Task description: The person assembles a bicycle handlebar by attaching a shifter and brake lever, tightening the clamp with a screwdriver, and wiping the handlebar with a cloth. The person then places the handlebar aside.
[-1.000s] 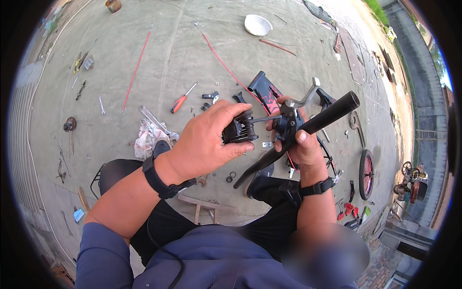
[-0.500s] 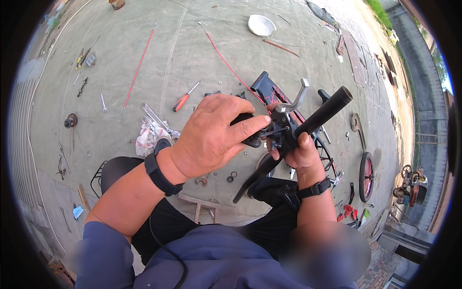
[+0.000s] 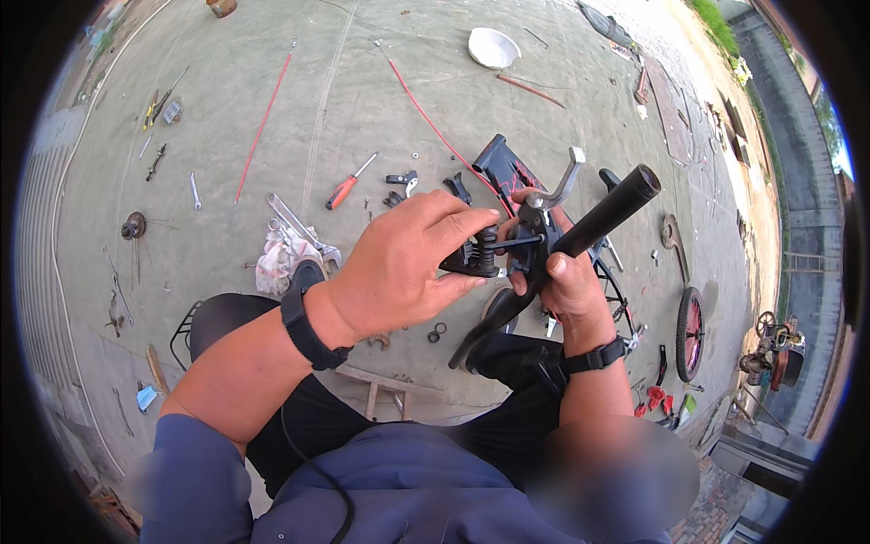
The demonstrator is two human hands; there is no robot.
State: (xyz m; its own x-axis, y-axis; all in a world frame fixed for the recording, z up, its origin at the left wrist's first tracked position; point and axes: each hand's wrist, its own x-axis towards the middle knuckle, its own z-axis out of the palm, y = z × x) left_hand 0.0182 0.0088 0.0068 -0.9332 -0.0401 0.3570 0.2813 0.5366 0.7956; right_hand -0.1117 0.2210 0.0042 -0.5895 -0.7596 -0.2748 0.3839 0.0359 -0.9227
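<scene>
as fingers point(image 3: 467, 224) grip one multi-tool point(image 3: 469, 258), one handlebar point(image 3: 609, 214)

Grips mask the work; elbow smeared, edges crop.
Left hand point(image 3: 390, 258) covers the rear of the black tool point(image 3: 470, 261); whether its rod point(image 3: 517, 242) seats in the lever clamp point(image 3: 546, 232), too fine to tell. Right hand point(image 3: 576, 288): fingers partly out of sight behind clamp and bar point(image 3: 612, 211). Frame point(image 3: 501, 166) partly hidden past that hand. Right elbow point(image 3: 612, 485) blurred. Can point(image 3: 220, 8) cut by top edge, shirt point(image 3: 408, 480) by bottom. Bits point(image 3: 368, 205) near the screwdriver point(image 3: 342, 191) too small to name.
</scene>
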